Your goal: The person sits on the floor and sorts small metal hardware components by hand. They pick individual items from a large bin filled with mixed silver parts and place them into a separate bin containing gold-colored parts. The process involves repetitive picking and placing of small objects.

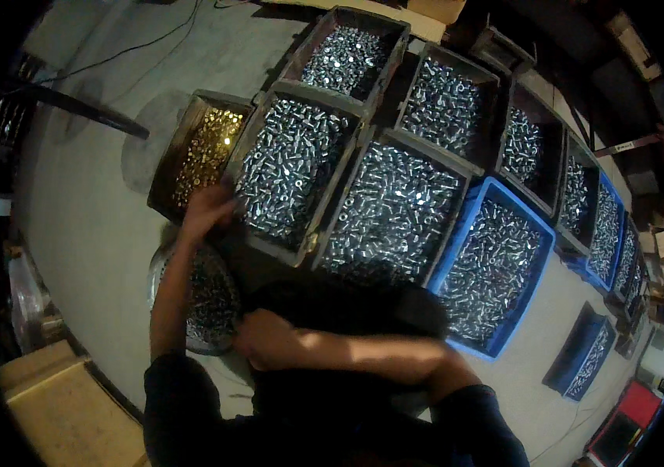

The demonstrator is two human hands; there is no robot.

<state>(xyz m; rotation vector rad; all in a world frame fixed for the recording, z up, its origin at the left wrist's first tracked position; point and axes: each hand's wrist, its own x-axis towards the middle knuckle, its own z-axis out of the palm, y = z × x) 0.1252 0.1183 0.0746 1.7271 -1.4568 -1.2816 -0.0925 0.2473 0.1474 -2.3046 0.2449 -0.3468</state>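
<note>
My left hand (210, 208) reaches forward to the near corner of a dark bin (167, 175) that holds gold-coloured nuts (209, 152). Its fingers are blurred and in shadow beside the wall of the neighbouring bin of silver bolts (293, 156), so their grip is unclear. My right hand (269, 338) is drawn in front of my body, forearm crossing toward the left. It looks closed, its fingers curled out of sight, and whatever it may hold is hidden. Just left of it sits a round metal basin (219, 348) with small metal parts, partly covered by my left forearm.
Several dark bins of silver fasteners (394, 202) stand in rows ahead and to the right. A blue crate of bolts (495, 272) is at my right, a smaller blue bin (581, 362) beyond it. A dark pole (83, 107) rises at left; a cardboard box (75, 412) lies lower left.
</note>
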